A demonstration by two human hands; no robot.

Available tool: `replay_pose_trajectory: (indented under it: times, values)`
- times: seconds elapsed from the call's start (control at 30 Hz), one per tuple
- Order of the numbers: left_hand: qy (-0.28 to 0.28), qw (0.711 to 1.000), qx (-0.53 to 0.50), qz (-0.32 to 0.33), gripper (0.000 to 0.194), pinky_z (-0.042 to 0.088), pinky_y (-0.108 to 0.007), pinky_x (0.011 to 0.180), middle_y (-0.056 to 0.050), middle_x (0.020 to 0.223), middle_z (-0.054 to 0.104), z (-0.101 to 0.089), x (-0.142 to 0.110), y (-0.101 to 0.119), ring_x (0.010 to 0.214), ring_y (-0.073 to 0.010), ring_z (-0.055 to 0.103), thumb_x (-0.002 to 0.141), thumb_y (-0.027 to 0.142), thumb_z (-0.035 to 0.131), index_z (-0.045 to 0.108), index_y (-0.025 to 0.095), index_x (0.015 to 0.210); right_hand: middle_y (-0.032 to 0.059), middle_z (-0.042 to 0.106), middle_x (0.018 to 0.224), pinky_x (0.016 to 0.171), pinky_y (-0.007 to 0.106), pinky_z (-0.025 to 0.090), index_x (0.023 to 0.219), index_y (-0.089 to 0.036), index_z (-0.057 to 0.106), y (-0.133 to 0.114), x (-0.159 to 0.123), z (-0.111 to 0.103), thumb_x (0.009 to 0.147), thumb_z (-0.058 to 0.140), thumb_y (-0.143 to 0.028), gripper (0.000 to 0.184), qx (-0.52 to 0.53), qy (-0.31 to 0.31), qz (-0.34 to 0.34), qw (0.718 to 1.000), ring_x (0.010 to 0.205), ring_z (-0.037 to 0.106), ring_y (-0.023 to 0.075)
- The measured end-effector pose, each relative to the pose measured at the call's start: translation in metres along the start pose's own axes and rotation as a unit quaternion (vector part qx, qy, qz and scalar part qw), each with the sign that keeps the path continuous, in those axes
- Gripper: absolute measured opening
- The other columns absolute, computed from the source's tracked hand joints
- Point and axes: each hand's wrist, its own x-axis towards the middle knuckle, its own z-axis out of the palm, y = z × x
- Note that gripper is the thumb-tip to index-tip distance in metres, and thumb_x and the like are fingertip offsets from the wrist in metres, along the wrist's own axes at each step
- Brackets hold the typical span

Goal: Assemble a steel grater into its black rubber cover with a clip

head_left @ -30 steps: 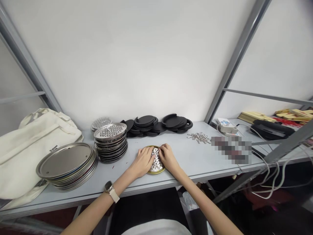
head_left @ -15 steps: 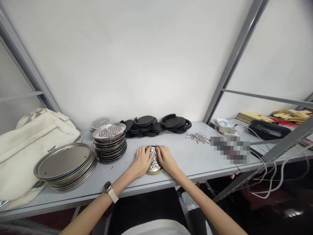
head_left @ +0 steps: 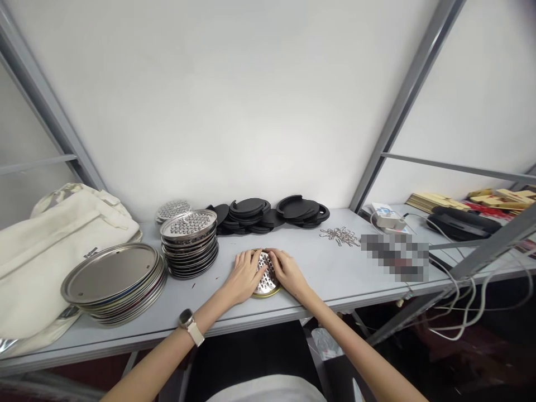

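A round metal grater disc (head_left: 267,282) with a gold-coloured rim lies on the grey table in front of me. My left hand (head_left: 243,276) grips its left side, thumb resting on the perforated face. My right hand (head_left: 290,274) holds the right side, its fingers curled over the far edge. Both hands hide much of the rim. To the left stands a stack of similar grater discs (head_left: 188,225). Nearer the front left is a pile of larger plain metal discs (head_left: 115,273). Black round pieces (head_left: 249,207) lie heaped against the wall.
Small metal hooks or clips (head_left: 341,237) lie scattered to the right. A cream cloth bag (head_left: 67,245) covers the left end of the table. White boxes with cables (head_left: 387,218) and a metal frame post (head_left: 408,106) stand at the right.
My right hand has shifted slightly inward, its fingers closer to my left at the disc's far edge. The left hand keeps almost the same hold, and the view has shifted a little.
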Motion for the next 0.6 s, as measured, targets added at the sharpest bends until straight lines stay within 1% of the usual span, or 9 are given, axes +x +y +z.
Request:
replay_pose_trajectory:
  times: [0.1, 0.23, 0.33, 0.4, 0.47, 0.53, 0.6]
  values:
    - [-0.001, 1.000, 0.001, -0.003, 0.042, 0.033, -0.042, 0.094, -0.012, 0.118, 0.047, 0.000, 0.000, 0.000, 0.109, -0.0248, 0.044, 0.098, 0.037, 0.029, 0.033, 0.018, 0.134, 0.0072, 0.067, 0.103, 0.086, 0.036, 0.047, 0.113, -0.021, 0.057, 0.002, 0.000, 0.001, 0.096, 0.033, -0.019, 0.030, 0.019, -0.003, 0.006, 1.000, 0.094, 0.061, 0.0208]
    - [0.004, 1.000, -0.007, -0.013, 0.040, 0.032, -0.042, 0.095, -0.012, 0.118, 0.047, 0.002, 0.001, -0.001, 0.110, -0.0245, 0.044, 0.097, 0.036, 0.030, 0.034, 0.018, 0.133, 0.0091, 0.067, 0.098, 0.083, 0.036, 0.048, 0.110, -0.017, 0.058, 0.010, 0.001, 0.006, 0.090, 0.036, -0.014, 0.029, 0.030, 0.013, 0.048, 0.998, 0.091, 0.062, 0.0207]
    - [0.014, 1.000, -0.020, -0.015, 0.036, 0.031, -0.041, 0.097, -0.010, 0.120, 0.048, 0.003, 0.001, 0.000, 0.110, -0.0234, 0.044, 0.097, 0.031, 0.030, 0.036, 0.019, 0.130, 0.0093, 0.066, 0.100, 0.084, 0.035, 0.048, 0.107, -0.016, 0.058, 0.016, 0.001, 0.008, 0.087, 0.039, -0.013, 0.028, 0.045, 0.032, 0.064, 0.996, 0.092, 0.062, 0.0200]
    - [0.023, 0.999, -0.025, -0.020, 0.033, 0.032, -0.041, 0.097, -0.009, 0.119, 0.048, 0.003, 0.001, -0.001, 0.110, -0.0225, 0.044, 0.096, 0.025, 0.031, 0.037, 0.020, 0.128, 0.0090, 0.066, 0.099, 0.082, 0.034, 0.049, 0.105, -0.016, 0.058, 0.019, 0.001, 0.008, 0.085, 0.040, -0.015, 0.026, 0.055, 0.044, 0.079, 0.994, 0.089, 0.062, 0.0195]
    - [0.045, 0.998, -0.018, -0.050, 0.032, 0.034, -0.040, 0.095, -0.009, 0.115, 0.048, 0.002, 0.000, -0.003, 0.109, -0.0222, 0.045, 0.093, 0.019, 0.033, 0.040, 0.019, 0.124, 0.0082, 0.066, 0.096, 0.078, 0.033, 0.049, 0.103, -0.016, 0.058, 0.020, 0.002, 0.006, 0.085, 0.041, -0.017, 0.025, 0.060, 0.040, 0.102, 0.992, 0.085, 0.062, 0.0190]
    - [0.077, 0.992, -0.005, -0.099, 0.032, 0.036, -0.040, 0.093, -0.010, 0.110, 0.048, 0.000, -0.003, -0.008, 0.106, -0.0226, 0.046, 0.089, 0.014, 0.036, 0.043, 0.017, 0.120, 0.0074, 0.067, 0.093, 0.077, 0.032, 0.049, 0.102, -0.015, 0.059, 0.020, 0.004, 0.003, 0.085, 0.041, -0.018, 0.025, 0.055, 0.017, 0.122, 0.991, 0.082, 0.062, 0.0183]
    - [0.091, 0.986, -0.007, -0.140, 0.029, 0.039, -0.038, 0.090, -0.010, 0.103, 0.050, -0.003, -0.005, -0.016, 0.101, -0.0222, 0.049, 0.085, 0.010, 0.038, 0.048, 0.015, 0.112, 0.0072, 0.069, 0.090, 0.077, 0.030, 0.049, 0.099, -0.015, 0.062, 0.021, 0.009, -0.001, 0.084, 0.043, -0.016, 0.025, 0.048, -0.012, 0.138, 0.989, 0.081, 0.063, 0.0180]
